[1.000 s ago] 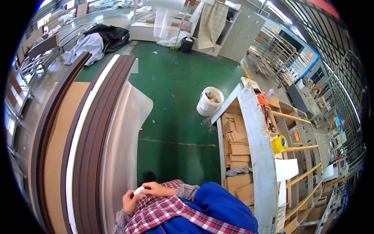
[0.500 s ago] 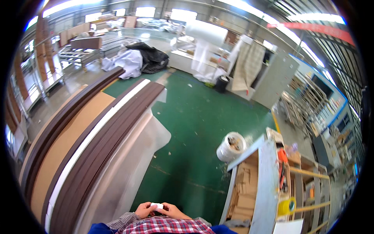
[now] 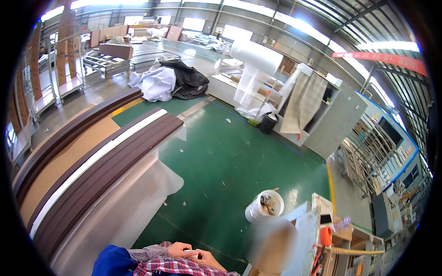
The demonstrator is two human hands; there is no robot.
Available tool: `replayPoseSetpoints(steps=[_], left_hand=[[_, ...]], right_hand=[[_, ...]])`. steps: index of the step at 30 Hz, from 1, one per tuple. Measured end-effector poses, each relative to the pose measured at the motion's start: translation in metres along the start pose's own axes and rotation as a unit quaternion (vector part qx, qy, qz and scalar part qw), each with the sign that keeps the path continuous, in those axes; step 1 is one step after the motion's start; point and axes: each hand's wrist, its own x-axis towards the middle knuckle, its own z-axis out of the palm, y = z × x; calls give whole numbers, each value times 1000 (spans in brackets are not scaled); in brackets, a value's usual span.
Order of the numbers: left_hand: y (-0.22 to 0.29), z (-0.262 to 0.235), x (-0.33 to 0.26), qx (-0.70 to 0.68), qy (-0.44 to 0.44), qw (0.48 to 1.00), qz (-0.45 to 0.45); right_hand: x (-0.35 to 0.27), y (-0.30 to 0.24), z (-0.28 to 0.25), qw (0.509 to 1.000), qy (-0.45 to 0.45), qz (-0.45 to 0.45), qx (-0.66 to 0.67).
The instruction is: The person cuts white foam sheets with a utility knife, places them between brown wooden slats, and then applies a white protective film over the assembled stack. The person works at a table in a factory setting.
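Low in front of me, against a red plaid shirt, my left hand and my right hand come together. Between their fingertips they pinch a small white object. Only a thin edge of it shows, so its kind cannot be made out. The fingers of both hands are curled and closed around it, and part of it is hidden behind them. Nearest to the left hand lies a cloudy translucent sheet, hanging along a stack of long dark brown strips.
A white strip and tan board lie in the stack. On the green floor stands a white bucket of scraps. At right is a bench with an orange tool; a blurred patch covers part. Cloths lie farther off.
My view has swung, so the bucket and bench sit lower in the picture. The white object shows less now between the fingers. Both hands still hold it close to my body.
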Motion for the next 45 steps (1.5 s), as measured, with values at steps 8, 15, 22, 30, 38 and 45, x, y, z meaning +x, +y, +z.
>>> replayPoseSetpoints(steps=[8, 15, 22, 30, 38, 45], left_hand=[[38, -69, 132, -12, 91, 990, 108], [129, -183, 250, 130, 19, 965, 227], [146, -242, 363, 160, -65, 966, 195], [223, -307, 504, 369, -5, 906, 208], [288, -361, 646, 202, 78, 963, 162], [296, -399, 770, 138, 31, 976, 164]], right_hand=[[99, 26, -98, 991, 105, -9, 80], [165, -90, -204, 982, 157, 17, 103], [230, -116, -292, 959, 148, 56, 234], [342, -97, -470, 999, 47, 10, 9], [383, -213, -627, 994, 16, -103, -37], [435, -209, -733, 997, 30, -65, 8]])
